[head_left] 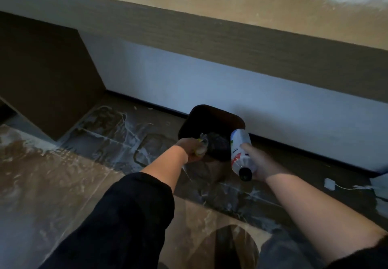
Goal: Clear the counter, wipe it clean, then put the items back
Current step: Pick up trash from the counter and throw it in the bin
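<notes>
A black waste bin (212, 117) stands on the floor under the counter (241, 6), with dark rubbish inside. My left hand (190, 149) reaches over the bin's near rim and grips a small crumpled wrapper (202, 144) with some yellow on it. My right hand (262, 165) holds a white plastic bottle (241, 149) with a black cap, tilted with the cap toward me, at the bin's right rim.
The counter's thick wooden edge (231, 44) runs across the view above a white wall panel (210, 88). A dark wooden side panel (46, 75) stands at left. The marbled floor (63, 174) has white streaks. A white plug and cable (330, 183) lie at right.
</notes>
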`<state>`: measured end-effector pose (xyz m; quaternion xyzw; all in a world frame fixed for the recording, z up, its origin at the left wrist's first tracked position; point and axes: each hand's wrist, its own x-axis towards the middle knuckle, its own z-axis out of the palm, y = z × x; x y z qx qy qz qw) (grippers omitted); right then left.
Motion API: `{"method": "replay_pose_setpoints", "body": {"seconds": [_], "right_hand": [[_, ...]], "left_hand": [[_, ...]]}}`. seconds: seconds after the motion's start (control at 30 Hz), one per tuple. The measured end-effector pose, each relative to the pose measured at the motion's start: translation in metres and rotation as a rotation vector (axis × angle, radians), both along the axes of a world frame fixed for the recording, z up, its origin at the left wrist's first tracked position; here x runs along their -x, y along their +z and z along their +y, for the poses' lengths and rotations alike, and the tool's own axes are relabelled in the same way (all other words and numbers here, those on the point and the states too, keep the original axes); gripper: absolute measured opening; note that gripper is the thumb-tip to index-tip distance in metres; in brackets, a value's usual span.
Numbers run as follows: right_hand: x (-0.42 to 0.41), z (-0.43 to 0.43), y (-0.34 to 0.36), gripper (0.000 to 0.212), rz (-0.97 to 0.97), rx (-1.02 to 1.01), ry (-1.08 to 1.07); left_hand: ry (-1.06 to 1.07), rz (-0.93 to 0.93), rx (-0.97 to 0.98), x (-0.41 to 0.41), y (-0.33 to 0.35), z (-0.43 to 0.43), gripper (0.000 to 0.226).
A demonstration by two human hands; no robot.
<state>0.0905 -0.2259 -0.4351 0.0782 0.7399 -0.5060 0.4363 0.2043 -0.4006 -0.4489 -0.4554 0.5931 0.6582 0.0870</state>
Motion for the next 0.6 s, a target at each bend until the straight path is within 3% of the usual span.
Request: {"method": "replay_pose_setpoints", "body": {"seconds": [0.07, 0.13, 0.17, 0.23, 0.3, 0.47, 0.6], "right_hand": [[0.002, -0.001, 0.004, 0.049, -0.074, 0.021, -0.025], [0.007, -0.003, 0.009, 0.048, -0.094, 0.014, -0.032], [0.009, -0.004, 0.013, 0.046, -0.101, 0.010, -0.033], [0.011, -0.006, 0.020, 0.043, -0.122, -0.003, -0.027], [0.014, -0.009, 0.021, 0.049, -0.119, -0.031, 0.022], [0.022, -0.016, 0.015, 0.060, -0.019, -0.100, 0.110], [0.027, -0.025, 0.009, 0.055, 0.355, -0.246, 0.290]], "left_hand": [[0.144, 0.021, -0.110, 0.006, -0.006, -0.007, 0.029], [-0.006, -0.001, 0.086, 0.006, 0.006, -0.008, 0.044], [0.039, 0.066, 0.119, 0.007, 0.002, -0.010, 0.047], [0.233, 0.178, -0.086, 0.011, -0.002, -0.013, 0.038], [0.277, 0.151, -0.082, 0.013, -0.010, -0.015, 0.019], [0.156, 0.162, 0.301, 0.009, -0.019, -0.025, 0.037], [-0.182, 0.018, 0.747, -0.010, -0.007, -0.021, 0.037]]}}
